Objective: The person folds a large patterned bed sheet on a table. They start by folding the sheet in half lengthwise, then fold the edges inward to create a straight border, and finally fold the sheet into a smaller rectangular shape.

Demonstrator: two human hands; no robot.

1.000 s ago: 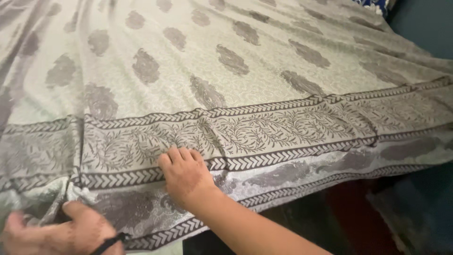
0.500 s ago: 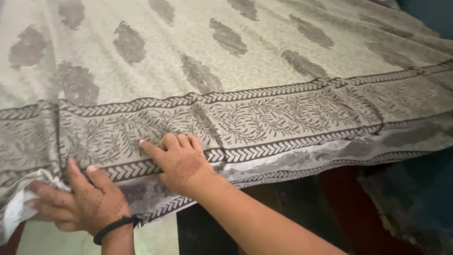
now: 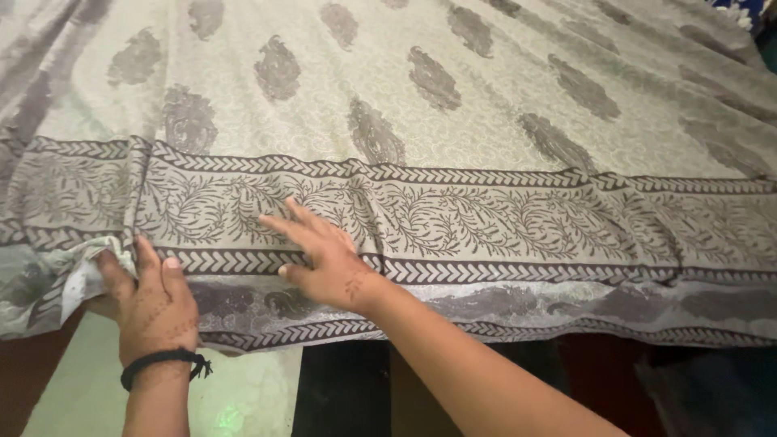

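Note:
A large cream bedsheet with grey paisley motifs and a patterned grey border is spread over a bed and hangs over its near edge. My right hand lies flat on the border band, fingers spread and pointing left. My left hand, with a black band on the wrist, grips a bunched fold of the sheet's hanging edge at the lower left.
Below the sheet's hem are a pale green floor and a dark gap under the bed. A dark red patch of floor shows at lower right. A blue patterned cloth peeks in at the top right corner.
My right hand has flattened and spread its fingers on the border. My left hand has risen and closed on the bunched edge. The view has shifted so more of the sheet shows.

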